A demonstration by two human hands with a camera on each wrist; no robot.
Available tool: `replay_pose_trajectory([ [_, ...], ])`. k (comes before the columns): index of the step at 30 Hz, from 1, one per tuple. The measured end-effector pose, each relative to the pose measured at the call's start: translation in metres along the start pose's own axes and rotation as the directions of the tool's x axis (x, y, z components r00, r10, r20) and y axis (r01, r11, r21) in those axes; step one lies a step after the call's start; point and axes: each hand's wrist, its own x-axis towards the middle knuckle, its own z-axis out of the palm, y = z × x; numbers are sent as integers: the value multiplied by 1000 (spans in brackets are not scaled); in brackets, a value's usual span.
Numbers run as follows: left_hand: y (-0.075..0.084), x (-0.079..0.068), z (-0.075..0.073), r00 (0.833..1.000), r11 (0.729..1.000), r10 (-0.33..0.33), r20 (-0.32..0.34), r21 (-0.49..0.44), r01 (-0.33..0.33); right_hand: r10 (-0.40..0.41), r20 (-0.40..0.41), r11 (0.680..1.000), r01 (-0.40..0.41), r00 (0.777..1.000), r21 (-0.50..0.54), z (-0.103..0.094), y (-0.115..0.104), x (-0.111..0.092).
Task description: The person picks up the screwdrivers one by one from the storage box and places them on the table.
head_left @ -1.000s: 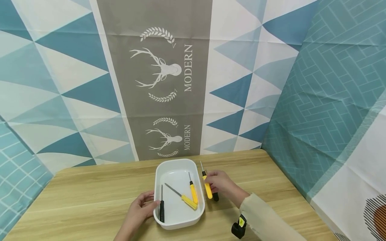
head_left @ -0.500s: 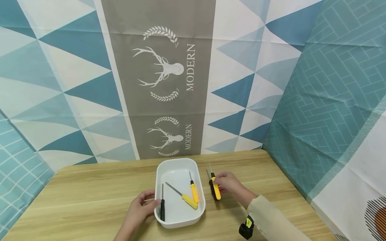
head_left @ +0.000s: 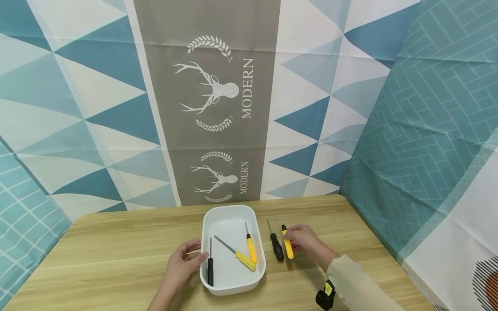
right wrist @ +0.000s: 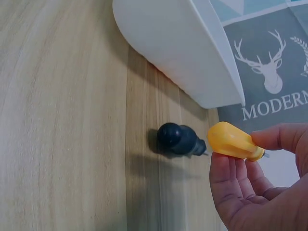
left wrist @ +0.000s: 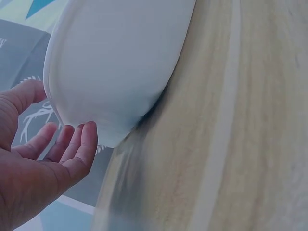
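My left hand holds the left side of a white tray, thumb at the rim and fingers against the outer wall, as the left wrist view shows. To the right of the tray, my right hand pinches the handle of a yellow screwdriver between thumb and fingers. In the right wrist view that yellow handle appears end-on. A black screwdriver lies on the table between the tray and this hand. Inside the tray are a slim black screwdriver, a yellow one and an orange-yellow one.
The wooden table ends at the back against a patterned cloth wall. Teal cloth stands along the right edge. A black wrist camera hangs below the right sleeve.
My right hand has moved right, away from the tray, with the yellow screwdriver. The black screwdriver, mostly covered before, now lies fully visible. The left hand stays on the tray.
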Motion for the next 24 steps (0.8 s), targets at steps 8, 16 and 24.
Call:
replay_pose_trajectory([
  [8,2,0,2,1000,1000,2,-6,-18,-2,14,-12,1000,-14,1000,-1,-7,6,4],
  [16,4,0,3,1000,1000,-10,-6,-18,10,41,-29,999,-42,999,-23,-12,13,8],
  [24,3,0,2,1000,1000,-17,-4,18,17,44,-37,999,-44,998,-9,-13,19,9],
])
